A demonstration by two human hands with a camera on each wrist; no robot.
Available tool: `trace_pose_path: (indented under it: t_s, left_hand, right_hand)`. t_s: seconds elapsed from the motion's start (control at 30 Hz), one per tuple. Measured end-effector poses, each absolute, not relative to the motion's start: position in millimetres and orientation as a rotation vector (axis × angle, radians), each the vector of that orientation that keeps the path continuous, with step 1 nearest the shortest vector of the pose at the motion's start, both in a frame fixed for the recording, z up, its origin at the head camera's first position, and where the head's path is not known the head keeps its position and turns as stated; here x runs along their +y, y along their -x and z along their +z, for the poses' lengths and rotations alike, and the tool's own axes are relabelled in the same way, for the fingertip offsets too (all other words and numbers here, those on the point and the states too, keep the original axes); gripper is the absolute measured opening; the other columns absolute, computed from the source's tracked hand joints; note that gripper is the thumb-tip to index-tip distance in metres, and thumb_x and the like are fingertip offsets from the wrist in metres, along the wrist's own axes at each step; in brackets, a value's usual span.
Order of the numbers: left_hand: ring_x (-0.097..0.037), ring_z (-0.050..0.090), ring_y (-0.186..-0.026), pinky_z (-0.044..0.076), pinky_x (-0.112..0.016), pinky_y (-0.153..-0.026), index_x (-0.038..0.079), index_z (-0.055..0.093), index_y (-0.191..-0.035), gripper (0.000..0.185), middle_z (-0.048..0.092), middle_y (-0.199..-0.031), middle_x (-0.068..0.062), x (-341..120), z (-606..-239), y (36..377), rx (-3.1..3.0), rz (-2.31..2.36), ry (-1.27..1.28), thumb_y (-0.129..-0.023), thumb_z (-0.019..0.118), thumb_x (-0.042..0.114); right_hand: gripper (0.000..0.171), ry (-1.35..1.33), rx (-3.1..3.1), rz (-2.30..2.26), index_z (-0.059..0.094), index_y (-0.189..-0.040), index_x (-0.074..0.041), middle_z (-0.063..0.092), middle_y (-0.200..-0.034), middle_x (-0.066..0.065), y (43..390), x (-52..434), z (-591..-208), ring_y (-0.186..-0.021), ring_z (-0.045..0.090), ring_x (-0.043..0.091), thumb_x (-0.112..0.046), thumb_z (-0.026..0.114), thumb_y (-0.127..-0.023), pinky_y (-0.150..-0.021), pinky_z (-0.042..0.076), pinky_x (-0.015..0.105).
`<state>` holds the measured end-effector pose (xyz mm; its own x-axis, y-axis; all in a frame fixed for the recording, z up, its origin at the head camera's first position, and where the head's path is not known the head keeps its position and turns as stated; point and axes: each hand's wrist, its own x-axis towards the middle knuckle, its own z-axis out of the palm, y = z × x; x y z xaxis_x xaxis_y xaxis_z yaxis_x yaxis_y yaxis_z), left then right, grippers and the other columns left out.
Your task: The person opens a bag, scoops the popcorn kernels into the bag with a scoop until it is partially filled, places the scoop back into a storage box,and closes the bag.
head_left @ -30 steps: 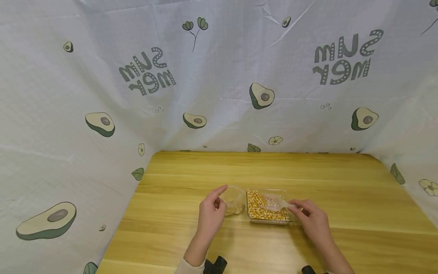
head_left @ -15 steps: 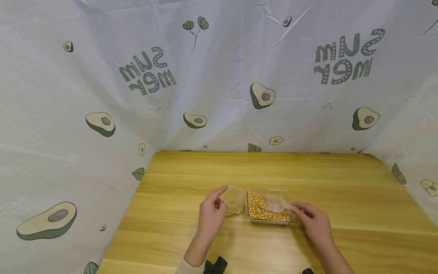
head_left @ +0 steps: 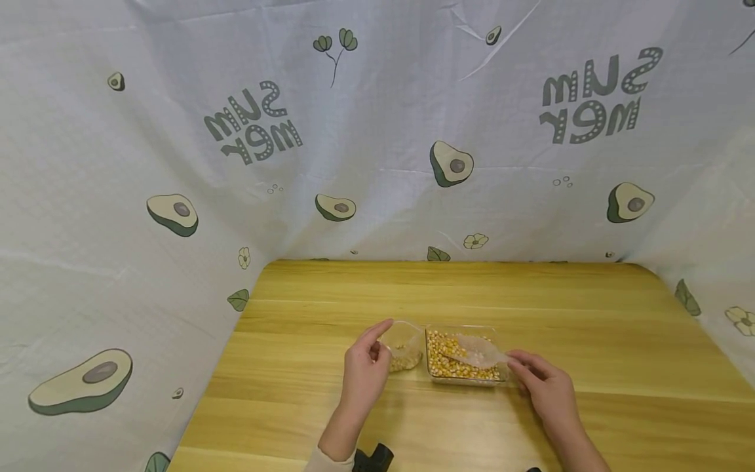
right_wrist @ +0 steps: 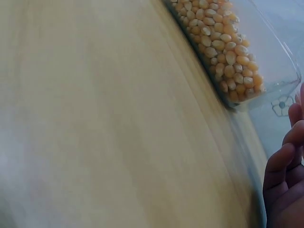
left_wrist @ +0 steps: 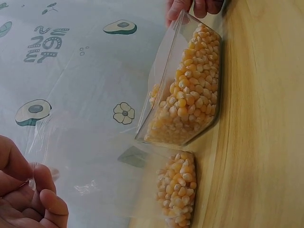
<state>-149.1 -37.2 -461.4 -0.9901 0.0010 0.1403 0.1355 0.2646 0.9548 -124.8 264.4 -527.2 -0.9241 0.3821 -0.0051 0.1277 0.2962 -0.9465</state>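
My left hand (head_left: 366,370) pinches the upper edge of a clear plastic bag (head_left: 403,341), which stands on the table with corn kernels (left_wrist: 176,187) in its bottom. Right beside it is a clear glass container (head_left: 466,382) filled with yellow corn kernels (right_wrist: 230,57). Thumb and fingers of my right hand (head_left: 550,390) grip the handle of a translucent scoop (head_left: 480,354) from the right. The scoop's bowl lies over the kernels inside the container, its mouth toward the bag, with kernels at its front. In the right wrist view, the right hand (right_wrist: 285,185) shows only partly and the scoop is hidden.
A wood-grain table (head_left: 295,367) lies under everything. Behind it and at both sides hangs a white sheet (head_left: 377,131) printed with avocados and lettering. A black device (head_left: 374,457) sits near the left wrist.
My right hand has drawn back a little to the right with the scoop, whose bowl now shows more fully over the kernels. The left hand and the bag stay in place.
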Motion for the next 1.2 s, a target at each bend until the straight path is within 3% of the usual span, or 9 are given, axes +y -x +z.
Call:
trace_pose_path:
  t_s: [0.27,0.73,0.97,1.2]
  left_hand:
    - [-0.002,0.037,-0.054,0.028,-0.013,-0.044,0.018,0.067,-0.132,0.048,0.062,-0.138,-0.010,-36.8,-463.5,148.6,-2.408,-1.846,0.141,-0.093,0.048,-0.005]
    - [-0.002,0.037,-0.054,0.028,-0.013,-0.044,0.018,0.068,-0.130,0.050,0.064,-0.134,-0.009,-36.4,-464.0,149.6,-2.399,-1.846,0.142,-0.091,0.049,-0.006]
    - [-0.001,0.037,-0.054,0.028,-0.013,-0.044,0.015,0.068,-0.131,0.049,0.063,-0.135,-0.010,-37.0,-464.8,149.5,-2.395,-1.836,0.152,-0.091,0.049,-0.007]
    - [-0.002,0.041,-0.057,0.030,-0.013,-0.045,0.018,0.068,-0.130,0.049,0.064,-0.134,-0.009,-36.9,-463.1,148.3,-2.398,-1.826,0.154,-0.091,0.050,-0.007]
  right_hand:
    - [0.032,0.480,-2.329,1.681,0.073,-0.113,0.001,0.064,-0.079,-0.021,122.9,265.1,-529.4,-0.058,0.052,0.005,-0.023,0.072,-0.092,-0.051,0.046,0.022]
    - [0.028,0.482,-2.264,1.762,0.074,-0.109,0.000,0.068,-0.081,-0.012,122.2,264.3,-530.0,-0.058,0.051,0.006,-0.020,0.073,-0.090,-0.051,0.046,0.022]
    - [0.027,0.471,-2.251,1.790,0.074,-0.108,0.000,0.067,-0.082,-0.021,121.9,263.5,-529.2,-0.059,0.051,0.003,-0.019,0.074,-0.090,-0.051,0.046,0.020]
    - [0.026,0.472,-2.231,1.813,0.075,-0.107,0.000,0.068,-0.082,-0.019,121.3,263.6,-525.4,-0.058,0.052,0.004,-0.019,0.074,-0.090,-0.051,0.046,0.020]
